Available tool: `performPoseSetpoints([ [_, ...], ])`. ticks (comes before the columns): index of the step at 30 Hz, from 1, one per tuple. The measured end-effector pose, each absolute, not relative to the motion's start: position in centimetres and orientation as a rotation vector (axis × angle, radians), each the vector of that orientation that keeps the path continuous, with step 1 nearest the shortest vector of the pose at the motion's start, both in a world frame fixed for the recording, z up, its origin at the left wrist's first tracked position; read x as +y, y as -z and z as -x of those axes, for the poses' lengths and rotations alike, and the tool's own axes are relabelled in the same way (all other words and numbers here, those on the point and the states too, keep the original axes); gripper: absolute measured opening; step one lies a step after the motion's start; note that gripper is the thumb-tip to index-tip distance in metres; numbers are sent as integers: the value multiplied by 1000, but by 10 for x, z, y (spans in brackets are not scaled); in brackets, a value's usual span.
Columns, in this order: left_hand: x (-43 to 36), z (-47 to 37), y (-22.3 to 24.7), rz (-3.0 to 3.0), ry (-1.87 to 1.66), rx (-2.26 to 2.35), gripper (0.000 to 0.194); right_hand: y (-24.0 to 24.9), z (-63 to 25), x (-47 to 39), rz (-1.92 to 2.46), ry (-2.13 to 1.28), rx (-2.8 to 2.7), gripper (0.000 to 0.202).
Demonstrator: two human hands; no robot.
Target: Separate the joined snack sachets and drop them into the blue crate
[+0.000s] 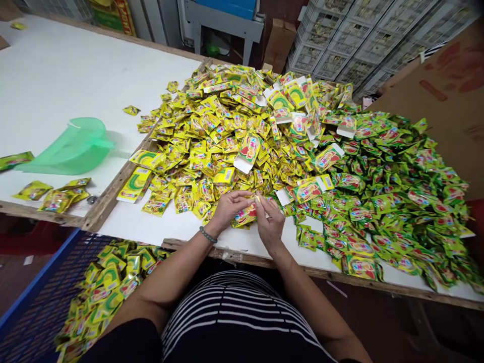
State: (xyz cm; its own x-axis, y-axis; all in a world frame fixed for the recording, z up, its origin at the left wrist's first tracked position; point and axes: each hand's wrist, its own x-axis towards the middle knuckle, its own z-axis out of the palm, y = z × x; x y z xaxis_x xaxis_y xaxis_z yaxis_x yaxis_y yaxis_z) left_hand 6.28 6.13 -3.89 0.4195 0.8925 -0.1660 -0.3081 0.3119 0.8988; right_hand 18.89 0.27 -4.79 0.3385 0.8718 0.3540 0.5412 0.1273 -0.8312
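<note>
My left hand (231, 207), with a beaded bracelet at the wrist, and my right hand (270, 222) meet near the front edge of the white table. Both pinch a small yellow and green box (245, 216) with printed letters, at its upper end. Fingers cover part of it. Right behind my hands lies a big heap of yellow packets (204, 123). Green packets (393, 176) are heaped to the right. Several flat or partly open boxes, such as one with a white flap (248, 150), lie on top of the yellow heap.
A green plastic scoop (75, 148) lies on the left table section, beyond a wooden strip (113, 194). A blue basket (34, 297) with filled boxes stands below at left. Cardboard (434, 101) rises at right; white crates (336, 40) are stacked behind.
</note>
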Motion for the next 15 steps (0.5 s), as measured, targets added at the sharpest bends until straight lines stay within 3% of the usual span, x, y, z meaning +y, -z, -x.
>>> performPoseSetpoints([
  [5, 62, -63, 42, -905, -890, 795, 37, 54, -172, 1, 1644, -214, -1441, 41],
  [10, 65, -47, 20, -1097, -864, 939, 40, 45, -168, -4, 1502, -474, -1428, 39],
  [15, 62, 66, -38, -1871, -217, 1154, 29, 46, -225, -35, 1564, -534, -1375, 27],
])
